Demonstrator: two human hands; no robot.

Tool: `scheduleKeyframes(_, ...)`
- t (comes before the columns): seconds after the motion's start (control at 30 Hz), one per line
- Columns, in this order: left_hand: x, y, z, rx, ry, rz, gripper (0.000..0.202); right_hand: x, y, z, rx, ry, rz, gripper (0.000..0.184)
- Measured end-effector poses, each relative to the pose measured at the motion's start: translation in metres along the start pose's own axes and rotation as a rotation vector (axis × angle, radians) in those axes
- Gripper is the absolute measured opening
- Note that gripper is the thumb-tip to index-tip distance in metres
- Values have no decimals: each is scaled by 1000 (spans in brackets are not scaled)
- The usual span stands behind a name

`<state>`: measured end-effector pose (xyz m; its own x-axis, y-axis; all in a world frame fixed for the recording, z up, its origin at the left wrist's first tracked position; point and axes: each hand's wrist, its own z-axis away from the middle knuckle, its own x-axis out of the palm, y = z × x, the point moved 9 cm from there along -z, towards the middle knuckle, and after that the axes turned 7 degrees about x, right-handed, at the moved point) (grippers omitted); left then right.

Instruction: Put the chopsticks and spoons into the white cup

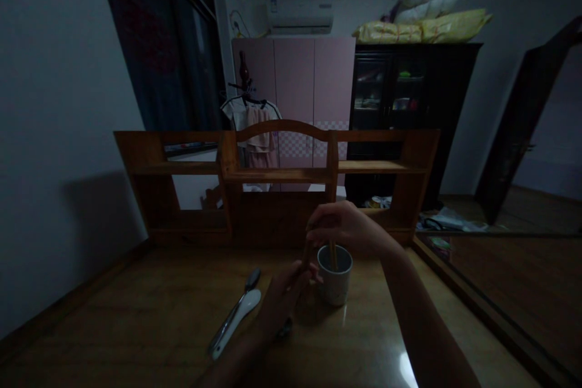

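Note:
My right hand (348, 227) is raised beside the rim of a pale cup (335, 286), its fingers pinched on the upper end of brown chopsticks (307, 253). Lower down, my left hand (287, 292) closes around the bottom part of the same chopsticks, just left of the cup. Other light wooden chopsticks (333, 256) stand upright inside the cup. Left of my left hand lie a white spoon (237, 321) and a metal spoon (253, 279), side by side. A dark shiny object (285, 328) is partly hidden by my left forearm; its kind is unclear.
All this rests on a glossy wooden desk (150, 309). A wooden shelf rack (278, 176) runs along its back edge, and a raised wooden rim (468, 303) borders the right side. A wall (59, 151) rises on the left. The room is dim.

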<state>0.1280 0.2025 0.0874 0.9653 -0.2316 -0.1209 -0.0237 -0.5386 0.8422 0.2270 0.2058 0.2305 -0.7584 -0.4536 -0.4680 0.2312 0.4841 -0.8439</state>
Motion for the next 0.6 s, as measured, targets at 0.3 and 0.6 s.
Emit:
scheduleKeyframes(0.3,-3,-5,15,-72,22,-90,26,17,8,-8,24,-66,-19,25)
scheduleKeyframes(0.6,-1,-2,17,-103,-13,-95,27,24,20,-9,70,-147,109,22)
